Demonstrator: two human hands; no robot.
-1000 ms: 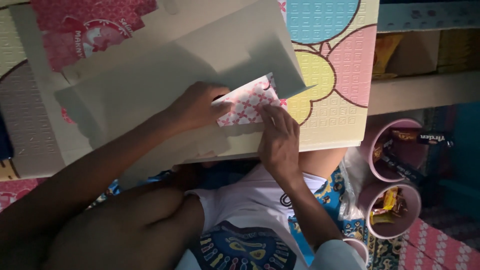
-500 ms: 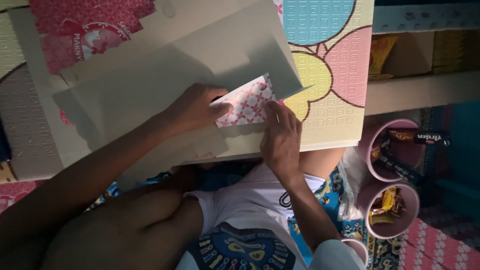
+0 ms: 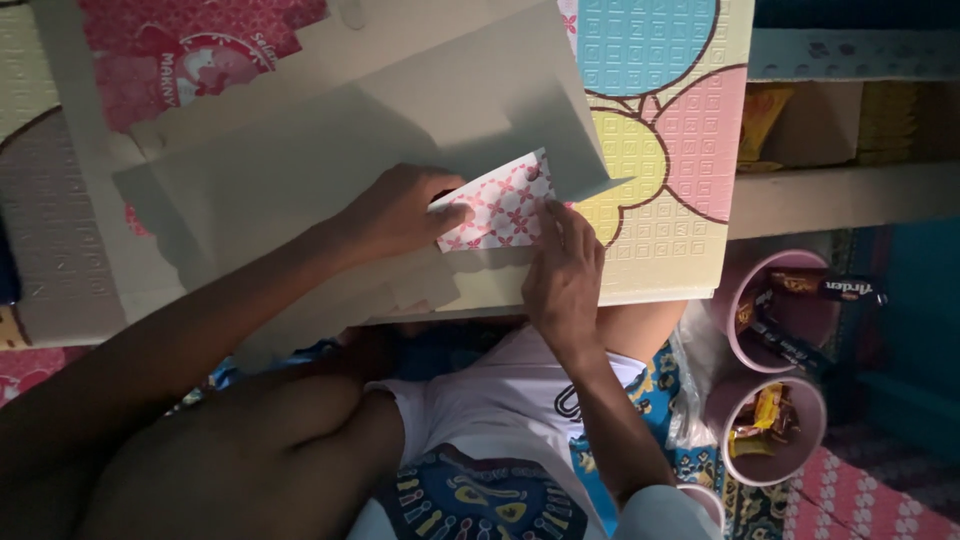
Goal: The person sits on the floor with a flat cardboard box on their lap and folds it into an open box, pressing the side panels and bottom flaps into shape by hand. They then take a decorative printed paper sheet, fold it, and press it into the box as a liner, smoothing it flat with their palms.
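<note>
- Since earlier frames: hardly any move; both hands stay on the patterned paper (image 3: pixel 500 205), right fingers slid slightly along its edge.
- Left hand (image 3: pixel 395 212) flat, fingers pressing paper's left side.
- Right hand (image 3: pixel 565 275) open, fingertips on paper's lower right corner.
- Paper lies folded on grey card sheet (image 3: pixel 300 170), over foam play mat (image 3: pixel 660 150).
- Pink cups (image 3: pixel 770 425) with snack bars at right, well apart.

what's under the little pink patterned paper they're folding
The patterned paper lies on a large grey sheet, which rests on a colourful foam mat. Both hands press it; what is directly beneath stays hidden.
</note>
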